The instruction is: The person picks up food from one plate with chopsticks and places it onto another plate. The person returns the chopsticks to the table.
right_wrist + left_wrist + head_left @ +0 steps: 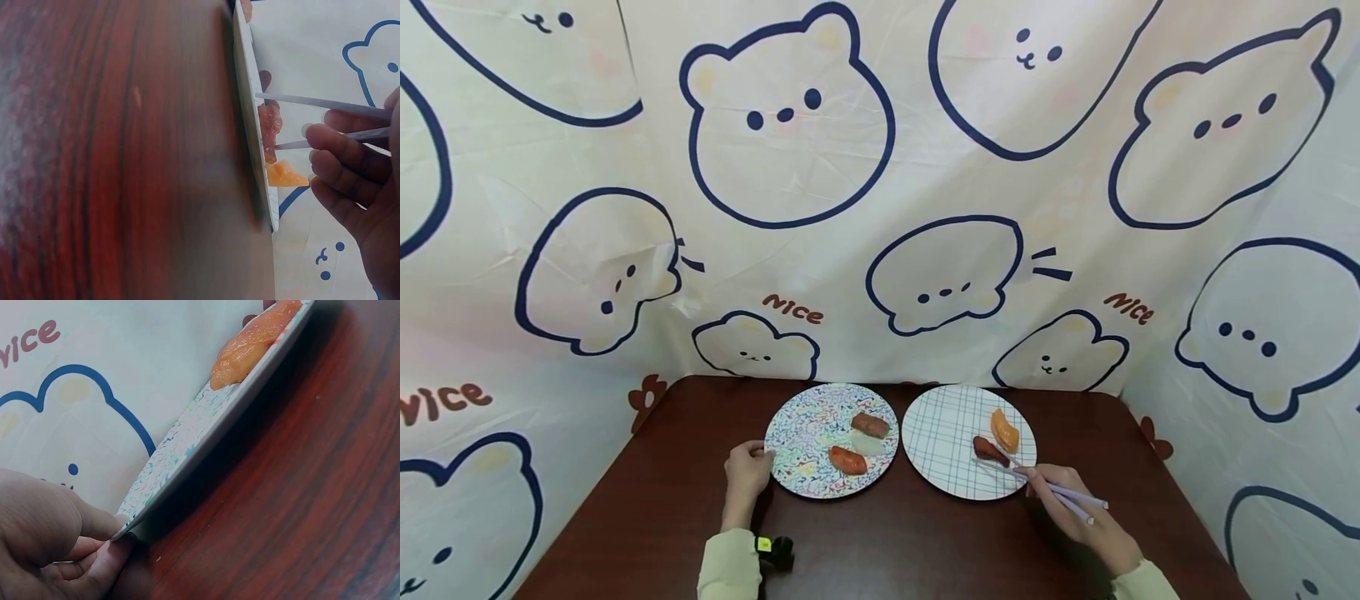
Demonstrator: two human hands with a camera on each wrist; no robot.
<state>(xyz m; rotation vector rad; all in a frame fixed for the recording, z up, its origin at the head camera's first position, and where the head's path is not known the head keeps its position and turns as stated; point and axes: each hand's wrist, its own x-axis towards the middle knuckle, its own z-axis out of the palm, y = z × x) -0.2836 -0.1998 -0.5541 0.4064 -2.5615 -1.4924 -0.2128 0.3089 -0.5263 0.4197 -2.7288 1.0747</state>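
Observation:
At the left rim of a round, multicoloured speckled plate (797, 429), my left hand (747, 479) pinches the edge between thumb and fingers. On that plate lie a glossy orange-red food piece (847, 461), a pale translucent piece (868, 443) and a brown piece (870, 425). My right hand (1078, 508) holds a pair of pale chopsticks (1067, 490) over the grid-patterned plate (940, 450). Their tips are spread to either side of a small reddish-brown drumstick-like piece (270, 125), which lies on the plate. Beside it sits an orange wedge-shaped piece (1004, 431).
Both plates stand side by side near the back of a dark brown wooden table (880, 550). A cloth printed with bear faces (790, 167) hangs behind and along the sides. A black device (775, 552) is strapped at my left wrist.

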